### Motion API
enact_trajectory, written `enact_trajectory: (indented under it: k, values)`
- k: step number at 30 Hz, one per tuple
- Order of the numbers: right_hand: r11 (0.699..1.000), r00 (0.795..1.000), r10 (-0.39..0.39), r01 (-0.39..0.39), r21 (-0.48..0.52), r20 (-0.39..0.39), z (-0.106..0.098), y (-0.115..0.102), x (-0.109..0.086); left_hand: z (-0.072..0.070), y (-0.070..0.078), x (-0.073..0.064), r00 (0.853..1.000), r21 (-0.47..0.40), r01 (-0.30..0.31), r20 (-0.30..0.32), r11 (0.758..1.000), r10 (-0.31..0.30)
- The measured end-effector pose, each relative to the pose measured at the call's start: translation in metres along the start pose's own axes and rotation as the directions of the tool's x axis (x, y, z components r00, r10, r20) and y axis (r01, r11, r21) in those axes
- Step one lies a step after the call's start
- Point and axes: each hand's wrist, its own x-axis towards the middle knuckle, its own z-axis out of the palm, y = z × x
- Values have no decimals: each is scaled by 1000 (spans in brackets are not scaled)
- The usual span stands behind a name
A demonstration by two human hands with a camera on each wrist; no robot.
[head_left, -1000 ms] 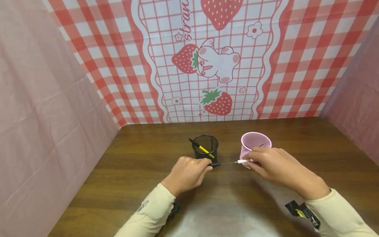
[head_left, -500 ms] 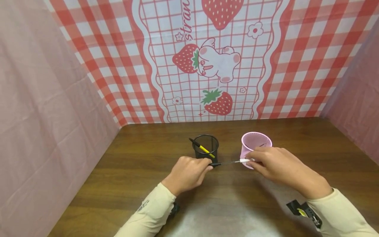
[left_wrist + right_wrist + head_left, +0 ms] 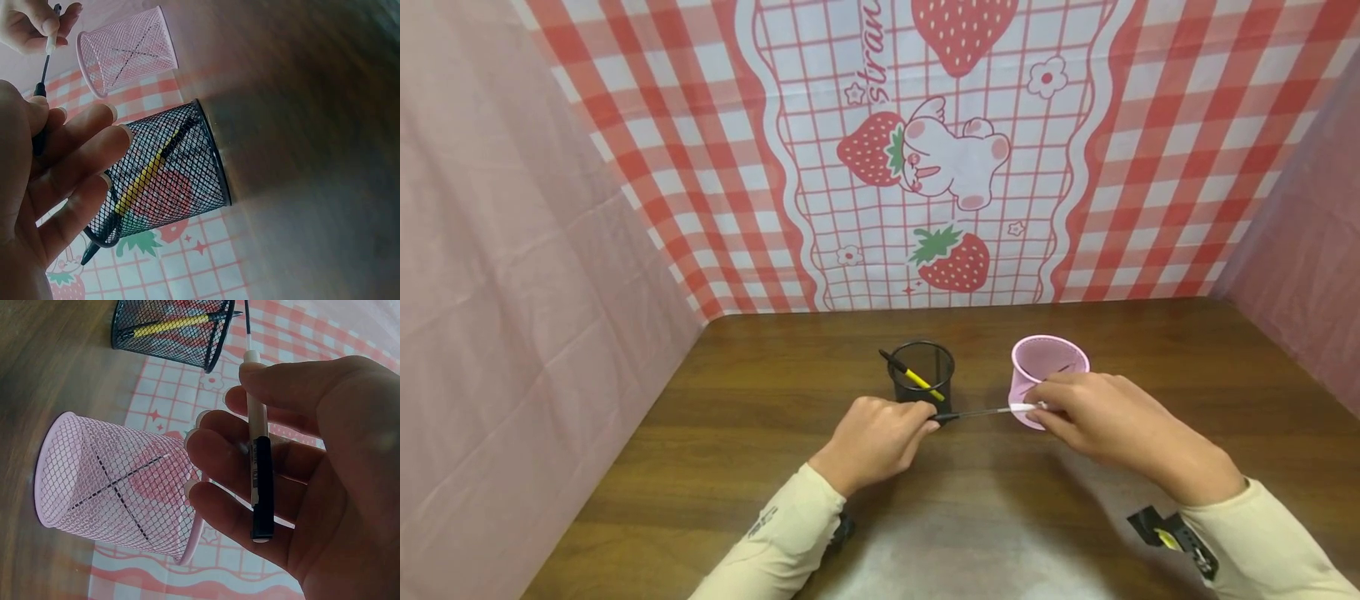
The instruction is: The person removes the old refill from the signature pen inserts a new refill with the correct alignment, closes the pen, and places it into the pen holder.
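A pen is held in two parts between my hands in the head view. With fingertips and thumb, my left hand (image 3: 876, 437) pinches its black end piece (image 3: 946, 416). My right hand (image 3: 1108, 429) pinches the white barrel (image 3: 257, 422), whose rear end is black in the right wrist view. A thin refill (image 3: 983, 412) spans the gap between the two parts. Behind the left hand stands a black mesh pen cup (image 3: 209, 153) with a yellow and black pen (image 3: 917, 379) leaning in it. Partly hidden behind the right hand is a pink mesh pen cup (image 3: 119, 469).
Both cups stand on a brown wooden table (image 3: 737, 400). A red and white strawberry-print cloth (image 3: 947, 167) hangs at the back, with pink cloth (image 3: 535, 292) at the sides. Dark straps (image 3: 1172, 537) sit at the wrists.
My right hand has shifted slightly to the right with the white barrel, and a little more of the refill shows. The left hand stays in place, as do both cups.
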Motion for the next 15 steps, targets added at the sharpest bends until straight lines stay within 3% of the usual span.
enact_trajectory:
  k: [15]
  values:
    - [1000, 1000, 12, -12, -3, 15, -4, 2, -2, 1, 0, 0, 1000, 8, 0, 3, 1000, 0]
